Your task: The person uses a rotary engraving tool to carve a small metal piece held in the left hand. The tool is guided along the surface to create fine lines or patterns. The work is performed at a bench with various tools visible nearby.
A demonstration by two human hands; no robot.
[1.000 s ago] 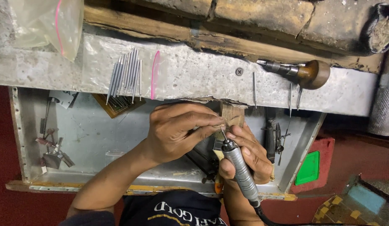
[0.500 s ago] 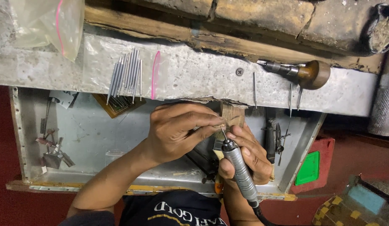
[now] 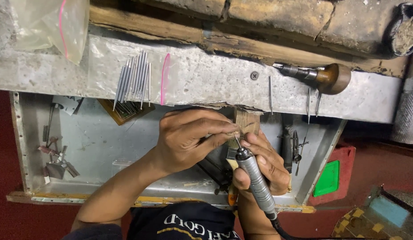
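Head view: my left hand (image 3: pixel 188 138) pinches a small ring (image 3: pixel 233 133) against the wooden peg (image 3: pixel 247 122) at the worktop (image 3: pixel 215 78) edge — my right hand (image 3: pixel 264 162) grips the rotary handpiece (image 3: pixel 255 180), bur touching. Grinding stage, I judge; next needs steady pressure.

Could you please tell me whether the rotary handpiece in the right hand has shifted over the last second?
No. The rotary handpiece in the right hand keeps its place: its tip sits just below the wooden bench peg, as before.

A craft workshop: worn workbench (image 3: pixel 224 80), steel burs (image 3: pixel 133 80), metal catch tray (image 3: pixel 95 146).
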